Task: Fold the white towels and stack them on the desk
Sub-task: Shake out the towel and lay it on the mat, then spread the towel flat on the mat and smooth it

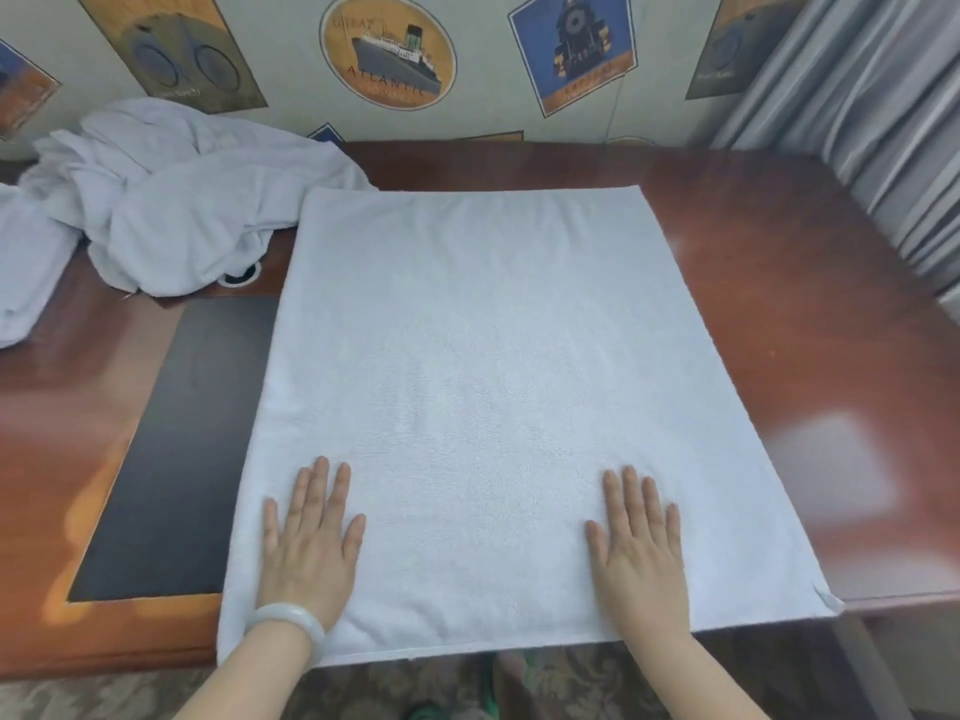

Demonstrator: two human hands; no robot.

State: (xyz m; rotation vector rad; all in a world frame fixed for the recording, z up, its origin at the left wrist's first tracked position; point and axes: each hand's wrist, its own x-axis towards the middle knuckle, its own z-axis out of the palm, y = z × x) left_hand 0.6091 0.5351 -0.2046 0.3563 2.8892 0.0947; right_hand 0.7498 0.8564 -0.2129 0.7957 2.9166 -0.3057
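A white towel [483, 366] lies spread flat on the wooden desk [779, 283], its near edge hanging slightly over the desk's front. My left hand [309, 543] rests palm down on the towel's near left part, fingers straight, a pale bangle on the wrist. My right hand [639, 548] lies flat on the near right part in the same way. A heap of crumpled white towels [171, 200] sits at the back left of the desk.
A dark inlay [176, 449] covers the desk's left middle, with a round cable hole [240, 275] beside the heap. A wall with posters stands behind the desk. Grey curtains [883, 122] hang at the right. Patterned carpet shows below the desk's front edge.
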